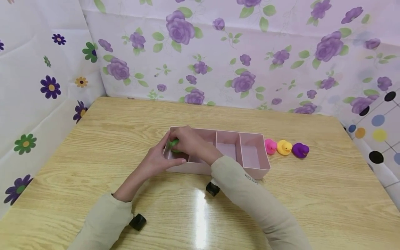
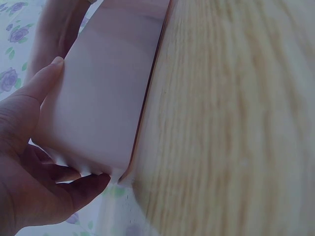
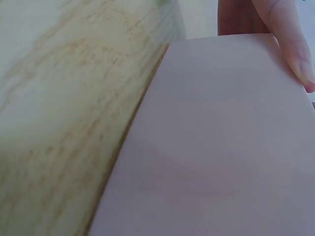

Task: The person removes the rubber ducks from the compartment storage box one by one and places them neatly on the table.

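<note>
A pale pink divided box (image 1: 187, 167) with several compartments in a row sits on the wooden table. My left hand (image 1: 155, 160) grips its left end. In the left wrist view, the thumb lies against the long side near the rim and the fingers wrap the end wall. My right hand (image 1: 189, 141) reaches down into the leftmost compartment with curled fingers, pinching a small green toy duck (image 1: 175, 150), mostly hidden behind the hand. The right wrist view mainly shows the box's outer wall (image 3: 206, 137), with left-hand fingers at its far end.
Three toy ducks stand in a row off the box's right end: pink (image 1: 270, 146), yellow (image 1: 284, 147) and purple (image 1: 300, 150). Wood-grain tabletop (image 1: 328, 201) surrounds the box. A flowered cloth (image 1: 218, 62) hangs behind the table, with more patterned cloth at both sides.
</note>
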Demonstrator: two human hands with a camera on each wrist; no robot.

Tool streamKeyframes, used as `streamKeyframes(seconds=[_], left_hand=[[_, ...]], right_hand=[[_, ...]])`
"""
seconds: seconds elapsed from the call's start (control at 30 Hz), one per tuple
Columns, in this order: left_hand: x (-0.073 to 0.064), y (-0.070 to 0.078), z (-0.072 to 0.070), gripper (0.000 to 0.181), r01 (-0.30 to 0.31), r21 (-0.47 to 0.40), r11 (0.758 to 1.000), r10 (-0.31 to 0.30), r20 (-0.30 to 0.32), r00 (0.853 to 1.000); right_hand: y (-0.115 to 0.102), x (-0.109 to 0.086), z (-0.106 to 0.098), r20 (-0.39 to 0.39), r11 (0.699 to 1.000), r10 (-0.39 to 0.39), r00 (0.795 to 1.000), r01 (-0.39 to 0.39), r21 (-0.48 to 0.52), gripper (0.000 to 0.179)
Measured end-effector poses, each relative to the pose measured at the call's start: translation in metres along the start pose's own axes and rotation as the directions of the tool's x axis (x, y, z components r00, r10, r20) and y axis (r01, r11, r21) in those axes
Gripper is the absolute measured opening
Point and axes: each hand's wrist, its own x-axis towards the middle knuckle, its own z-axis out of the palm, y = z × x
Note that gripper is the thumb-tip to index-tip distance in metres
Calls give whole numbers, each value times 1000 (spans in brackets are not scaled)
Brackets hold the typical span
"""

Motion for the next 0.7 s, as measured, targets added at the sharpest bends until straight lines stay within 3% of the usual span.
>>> streamKeyframes(seconds=[0.13,0.43,0.7], left_hand=[[0,-1,0,111,-14,5,1000,14,-2,1000],[-2,0,1,108,-17,9,1000,17,-2,1000],[-1,1,2,109,-15,23,1000,15,-5,1000]], right_hand=[[0,-1,0,-27,1000,1,1000,-1,21,12],[0,-5,-8,-18,977,134,991,-129,168,17],[1,-14,-20,-42,968,152,988,-140,208,20]])
